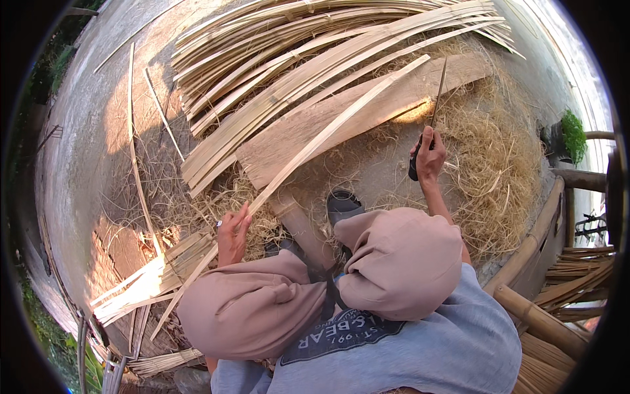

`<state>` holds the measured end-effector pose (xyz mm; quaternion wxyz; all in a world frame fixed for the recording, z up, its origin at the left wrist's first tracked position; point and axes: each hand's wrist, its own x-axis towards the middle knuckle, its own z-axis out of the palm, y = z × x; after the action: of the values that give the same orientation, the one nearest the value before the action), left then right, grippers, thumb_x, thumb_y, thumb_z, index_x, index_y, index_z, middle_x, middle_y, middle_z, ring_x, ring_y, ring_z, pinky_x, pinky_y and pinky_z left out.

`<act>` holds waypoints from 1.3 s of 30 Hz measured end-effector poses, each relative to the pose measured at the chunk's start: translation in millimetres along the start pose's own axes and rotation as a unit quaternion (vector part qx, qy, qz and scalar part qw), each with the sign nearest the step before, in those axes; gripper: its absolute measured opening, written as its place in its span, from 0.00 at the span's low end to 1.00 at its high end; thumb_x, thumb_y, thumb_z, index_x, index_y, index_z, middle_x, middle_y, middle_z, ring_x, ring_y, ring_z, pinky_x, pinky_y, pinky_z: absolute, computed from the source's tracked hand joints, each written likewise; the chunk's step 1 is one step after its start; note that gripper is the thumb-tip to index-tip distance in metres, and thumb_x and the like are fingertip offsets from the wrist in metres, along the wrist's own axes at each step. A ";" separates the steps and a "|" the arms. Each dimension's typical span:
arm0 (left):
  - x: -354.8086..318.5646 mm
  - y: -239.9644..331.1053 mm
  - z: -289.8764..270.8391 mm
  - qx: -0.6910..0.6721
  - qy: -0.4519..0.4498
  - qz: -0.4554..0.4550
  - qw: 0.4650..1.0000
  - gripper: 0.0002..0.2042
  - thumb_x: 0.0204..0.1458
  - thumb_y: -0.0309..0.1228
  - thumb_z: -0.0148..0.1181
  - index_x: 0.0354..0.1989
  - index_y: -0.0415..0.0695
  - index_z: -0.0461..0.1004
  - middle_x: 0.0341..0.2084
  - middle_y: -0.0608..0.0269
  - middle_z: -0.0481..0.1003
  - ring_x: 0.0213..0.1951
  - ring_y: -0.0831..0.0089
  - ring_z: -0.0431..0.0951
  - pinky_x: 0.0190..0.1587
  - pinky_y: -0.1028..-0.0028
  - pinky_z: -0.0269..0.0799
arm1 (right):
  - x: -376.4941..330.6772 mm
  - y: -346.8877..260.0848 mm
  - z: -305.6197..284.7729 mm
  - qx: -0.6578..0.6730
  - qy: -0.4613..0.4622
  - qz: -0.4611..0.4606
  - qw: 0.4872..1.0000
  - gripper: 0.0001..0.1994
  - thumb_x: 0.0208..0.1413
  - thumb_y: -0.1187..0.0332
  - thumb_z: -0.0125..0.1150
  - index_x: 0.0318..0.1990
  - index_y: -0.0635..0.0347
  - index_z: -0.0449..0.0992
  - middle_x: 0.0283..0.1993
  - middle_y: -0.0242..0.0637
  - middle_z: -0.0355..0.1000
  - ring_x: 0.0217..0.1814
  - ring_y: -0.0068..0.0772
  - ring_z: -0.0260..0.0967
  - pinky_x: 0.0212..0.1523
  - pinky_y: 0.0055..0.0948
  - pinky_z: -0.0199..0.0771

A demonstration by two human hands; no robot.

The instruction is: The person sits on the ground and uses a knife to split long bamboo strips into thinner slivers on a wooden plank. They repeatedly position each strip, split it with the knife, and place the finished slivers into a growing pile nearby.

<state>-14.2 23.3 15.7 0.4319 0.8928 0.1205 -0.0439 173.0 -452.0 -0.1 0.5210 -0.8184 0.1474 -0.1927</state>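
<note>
A long pale bamboo strip (335, 128) slants from the lower left up past the middle, lying over a wide wooden board (282, 146). My left hand (232, 235), with a ring on one finger, is closed on this strip near its lower part. To the right, my right hand (430, 156) grips a knife (440, 88) by its dark handle. The narrow blade points away from me, near the board's right end and apart from the strip in my left hand.
A large pile of split bamboo strips (262, 65) lies beyond the board. Curly shavings (489, 177) heap up at the right. More strips (141, 289) rest at the lower left. Bamboo poles (538, 230) and a green plant (573, 136) stand at the right edge.
</note>
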 end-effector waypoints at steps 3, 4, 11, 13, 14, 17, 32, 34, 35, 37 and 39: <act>25.2 36.5 34.8 -0.002 -0.016 0.025 1.000 0.23 0.60 0.32 0.67 0.65 0.50 0.76 0.39 0.57 0.74 0.43 0.67 0.74 0.46 0.69 0.70 | -39.1 -11.7 23.7 -0.129 -0.108 -0.112 0.979 0.26 0.69 0.46 0.55 0.31 0.62 0.74 0.18 0.43 0.70 0.23 0.40 0.75 0.26 0.35 0.70; 28.3 40.2 44.3 -0.001 0.010 0.059 0.998 0.25 0.60 0.32 0.67 0.66 0.50 0.74 0.42 0.56 0.74 0.45 0.64 0.74 0.49 0.67 0.70 | -44.3 -11.0 28.4 -0.182 -0.141 -0.152 0.961 0.25 0.69 0.46 0.56 0.31 0.63 0.74 0.19 0.45 0.70 0.25 0.44 0.76 0.27 0.37 0.69; -24.8 -30.5 19.9 0.150 0.097 0.094 0.979 0.31 0.56 0.33 0.70 0.70 0.51 0.70 0.49 0.52 0.76 0.51 0.56 0.76 0.56 0.61 0.70 | 32.8 37.4 30.6 -0.301 -0.190 -0.036 0.934 0.33 0.64 0.38 0.56 0.28 0.68 0.75 0.24 0.56 0.74 0.28 0.59 0.74 0.33 0.49 0.71; -48.1 -84.5 4.8 0.241 0.054 0.063 0.967 0.28 0.57 0.34 0.70 0.68 0.51 0.72 0.43 0.55 0.78 0.48 0.56 0.77 0.53 0.61 0.71 | 65.6 58.7 15.4 -0.290 -0.150 0.001 0.945 0.34 0.65 0.38 0.55 0.27 0.68 0.75 0.22 0.52 0.75 0.26 0.54 0.76 0.30 0.46 0.73; -55.3 -93.3 0.9 0.238 0.061 0.087 0.965 0.27 0.58 0.34 0.69 0.67 0.50 0.73 0.41 0.56 0.77 0.45 0.57 0.77 0.50 0.61 0.71 | 68.7 53.6 20.8 -0.273 -0.143 0.024 0.951 0.34 0.65 0.38 0.54 0.26 0.68 0.74 0.21 0.50 0.74 0.24 0.50 0.76 0.28 0.44 0.74; -54.2 -92.4 7.1 0.194 0.061 0.110 0.973 0.22 0.61 0.35 0.66 0.64 0.49 0.76 0.34 0.57 0.76 0.37 0.59 0.77 0.42 0.61 0.71 | 55.1 28.3 33.8 -0.215 -0.160 0.081 0.960 0.34 0.66 0.39 0.55 0.26 0.68 0.74 0.19 0.47 0.73 0.21 0.42 0.76 0.24 0.39 0.73; 41.8 10.7 50.9 -0.035 -0.096 -0.024 0.994 0.17 0.67 0.41 0.60 0.56 0.43 0.80 0.40 0.50 0.84 0.33 0.72 0.79 0.40 0.71 0.74 | -48.2 -20.3 47.8 -0.266 -0.342 -0.056 0.899 0.27 0.62 0.41 0.62 0.32 0.62 0.76 0.31 0.51 0.76 0.35 0.55 0.77 0.35 0.48 0.73; 43.6 12.5 57.4 -0.028 -0.057 0.018 0.998 0.17 0.66 0.42 0.60 0.55 0.45 0.82 0.29 0.46 0.81 0.26 0.64 0.77 0.34 0.67 0.73 | -52.9 -21.3 56.1 -0.243 -0.343 -0.038 0.907 0.28 0.62 0.42 0.62 0.31 0.63 0.75 0.30 0.52 0.75 0.32 0.55 0.76 0.33 0.48 0.72; 44.1 16.4 53.5 -0.023 -0.060 0.004 0.998 0.17 0.66 0.41 0.60 0.56 0.45 0.81 0.34 0.48 0.83 0.29 0.69 0.77 0.37 0.69 0.73 | -63.1 -23.4 64.0 -0.217 -0.348 -0.036 0.911 0.28 0.62 0.42 0.63 0.30 0.63 0.75 0.29 0.52 0.75 0.31 0.55 0.75 0.32 0.48 0.72; 41.1 23.4 46.8 -0.014 -0.070 -0.024 0.997 0.18 0.66 0.40 0.61 0.58 0.43 0.79 0.42 0.52 0.85 0.35 0.78 0.77 0.42 0.73 0.74 | -96.1 -24.8 58.9 -0.167 -0.366 -0.176 0.898 0.29 0.62 0.42 0.63 0.29 0.64 0.75 0.26 0.52 0.73 0.28 0.53 0.73 0.30 0.47 0.70; 29.4 16.0 38.7 -0.007 -0.098 -0.063 0.993 0.17 0.66 0.39 0.61 0.58 0.43 0.80 0.41 0.50 0.85 0.35 0.77 0.77 0.41 0.72 0.74 | -96.3 -12.6 52.6 -0.193 -0.358 -0.260 0.876 0.30 0.62 0.41 0.62 0.27 0.65 0.76 0.22 0.50 0.72 0.25 0.51 0.73 0.29 0.45 0.71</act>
<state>19.3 -11.3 -1.6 0.4446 0.8717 0.1338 -0.1569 113.2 -362.3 -24.4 0.3005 -0.9247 -0.2331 0.0170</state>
